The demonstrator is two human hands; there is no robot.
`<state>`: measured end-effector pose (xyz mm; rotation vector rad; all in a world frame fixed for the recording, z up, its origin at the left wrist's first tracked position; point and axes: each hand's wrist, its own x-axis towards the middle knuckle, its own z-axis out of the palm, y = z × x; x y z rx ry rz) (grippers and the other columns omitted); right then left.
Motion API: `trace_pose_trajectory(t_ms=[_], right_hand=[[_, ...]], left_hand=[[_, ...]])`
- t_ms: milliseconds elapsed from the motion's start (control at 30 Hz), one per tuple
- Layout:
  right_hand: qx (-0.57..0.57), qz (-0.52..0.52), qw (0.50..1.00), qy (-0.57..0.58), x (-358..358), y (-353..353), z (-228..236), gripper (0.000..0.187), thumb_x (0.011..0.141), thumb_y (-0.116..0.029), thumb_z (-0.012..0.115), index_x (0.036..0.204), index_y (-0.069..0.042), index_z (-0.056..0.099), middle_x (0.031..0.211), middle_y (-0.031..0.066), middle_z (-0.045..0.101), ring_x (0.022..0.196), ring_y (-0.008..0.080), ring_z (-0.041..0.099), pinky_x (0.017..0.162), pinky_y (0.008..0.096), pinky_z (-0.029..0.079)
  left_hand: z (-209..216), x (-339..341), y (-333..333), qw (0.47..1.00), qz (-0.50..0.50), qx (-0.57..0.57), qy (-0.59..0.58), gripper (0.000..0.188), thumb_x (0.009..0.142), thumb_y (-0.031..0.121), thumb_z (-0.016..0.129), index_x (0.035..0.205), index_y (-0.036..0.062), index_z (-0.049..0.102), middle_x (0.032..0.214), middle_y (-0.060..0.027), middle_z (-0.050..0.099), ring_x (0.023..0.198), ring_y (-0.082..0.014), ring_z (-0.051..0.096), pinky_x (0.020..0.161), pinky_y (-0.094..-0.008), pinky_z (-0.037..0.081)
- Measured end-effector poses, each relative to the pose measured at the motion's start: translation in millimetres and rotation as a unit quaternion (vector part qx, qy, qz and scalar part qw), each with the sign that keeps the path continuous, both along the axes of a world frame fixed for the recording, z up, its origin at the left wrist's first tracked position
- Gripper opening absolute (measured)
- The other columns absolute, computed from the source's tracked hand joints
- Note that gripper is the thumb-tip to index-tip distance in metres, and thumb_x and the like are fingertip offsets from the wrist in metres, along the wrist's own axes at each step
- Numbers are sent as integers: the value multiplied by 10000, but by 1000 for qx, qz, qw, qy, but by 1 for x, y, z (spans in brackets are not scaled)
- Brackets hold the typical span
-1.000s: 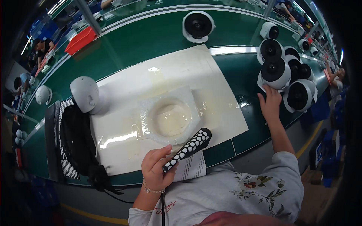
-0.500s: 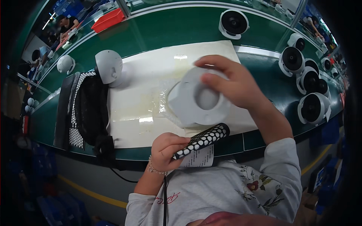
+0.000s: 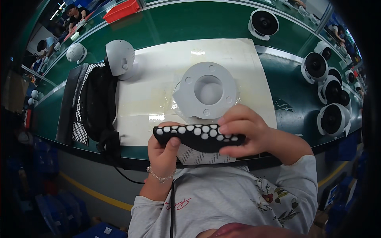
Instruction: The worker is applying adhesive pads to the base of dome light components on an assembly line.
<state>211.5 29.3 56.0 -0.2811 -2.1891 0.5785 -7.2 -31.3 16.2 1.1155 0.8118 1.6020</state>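
Observation:
A curled black sheet covered with white round dots (image 3: pixel 198 129) is stretched between my hands in front of my chest. My left hand (image 3: pixel 162 152) is closed on its left end, thumb on the near side. At its right part, my right hand (image 3: pixel 248 133) grips it with bent fingers, fingertips against the dots. Just beyond the sheet lies a white ring-shaped base (image 3: pixel 190 99) with a wide round opening and several small round recesses on its face. It rests on clear bubble wrap (image 3: pixel 174 105) on a pale board (image 3: pixel 147 87). A printed paper (image 3: pixel 202 158) shows below the sheet.
At left stand a white dome-shaped device (image 3: pixel 119 57), a black bag (image 3: pixel 96 107) and another dotted sheet (image 3: pixel 80 133). Several white fans with black fronts (image 3: pixel 315 67) stand at right; one fan (image 3: pixel 264 23) is at the back, and a red tray (image 3: pixel 121 11) far left. Other people work beyond.
My right hand has let go of the white base and come down to the dotted sheet. The base now lies flat, and the sheet has turned nearly level, moving left.

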Motion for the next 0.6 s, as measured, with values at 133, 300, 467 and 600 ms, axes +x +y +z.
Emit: trace_pose_trajectory(t_ms=[133,300,467,600], right_hand=[[-23,-57,998,26,-2,-2,4,461,676,-135,743,1073,-62,521,1035,98,524,943,239,543,794,329,462],[7,-96,994,42,-9,-11,8,473,642,-60,760,1034,-54,495,994,118,536,897,236,547,766,309,448],[-167,-98,981,30,0,-16,7,422,684,-65,724,1057,-67,527,861,80,586,717,193,601,622,298,476],[-151,-93,984,-31,4,-14,24,416,702,-79,714,1067,-63,517,815,74,603,638,184,600,589,288,475]], left_hand=[[0,-2,1,999,-28,-26,-29,324,806,173,637,1038,-24,523,965,-46,561,853,-97,505,763,-223,398],[11,4,-6,998,-12,-46,-28,334,777,59,644,1066,-4,491,980,-51,549,877,-104,513,781,-225,406],[17,10,-11,999,20,-21,-18,316,727,-63,643,980,19,473,958,-70,558,871,-117,532,776,-249,437],[10,-1,-14,999,4,-33,-21,250,756,-59,619,948,12,475,859,-92,560,754,-128,535,658,-237,446]])
